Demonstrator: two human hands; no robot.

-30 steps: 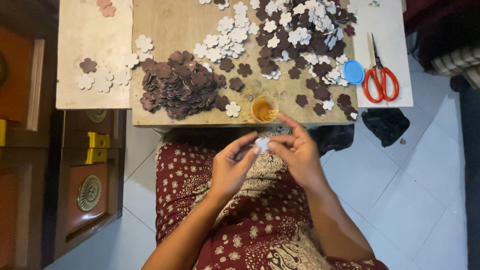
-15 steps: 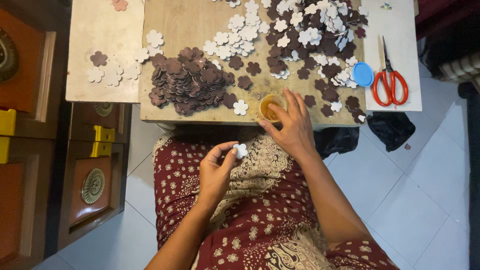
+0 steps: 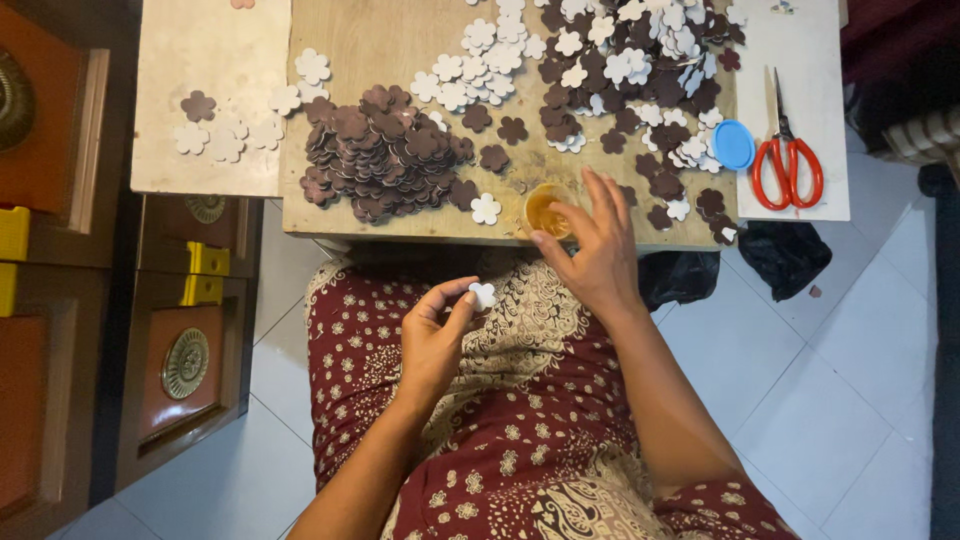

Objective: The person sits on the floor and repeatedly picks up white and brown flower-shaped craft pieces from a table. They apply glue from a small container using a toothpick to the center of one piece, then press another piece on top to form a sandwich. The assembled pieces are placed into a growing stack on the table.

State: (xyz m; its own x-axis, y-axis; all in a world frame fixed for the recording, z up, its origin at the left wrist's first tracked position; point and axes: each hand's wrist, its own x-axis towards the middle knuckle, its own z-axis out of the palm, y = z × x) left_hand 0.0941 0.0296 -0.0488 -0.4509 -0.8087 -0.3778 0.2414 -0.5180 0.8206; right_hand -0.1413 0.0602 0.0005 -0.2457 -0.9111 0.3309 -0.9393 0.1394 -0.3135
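Observation:
My left hand [image 3: 437, 335] pinches a small white flower-shaped cutout [image 3: 483, 295] over my lap. My right hand [image 3: 597, 250] reaches onto the near edge of the wooden board [image 3: 400, 40], fingers spread, with a fingertip at the small open jar of amber glue [image 3: 543, 210]. A heap of brown flower cutouts [image 3: 385, 150] lies left of the jar. One white cutout [image 3: 486, 208] lies just beside the jar. Mixed white and brown cutouts [image 3: 620, 70] spread across the far side of the board.
The jar's blue lid [image 3: 734, 145] and red-handled scissors [image 3: 787, 160] lie at the right. A pale slab [image 3: 210, 110] at the left holds a few cutouts. Brown cabinets [image 3: 60, 330] stand at far left. White floor tiles [image 3: 800, 380] surround my patterned red lap.
My hands have separated. The right hand moved from my lap up to the glue jar, while the left stayed low holding the white cutout.

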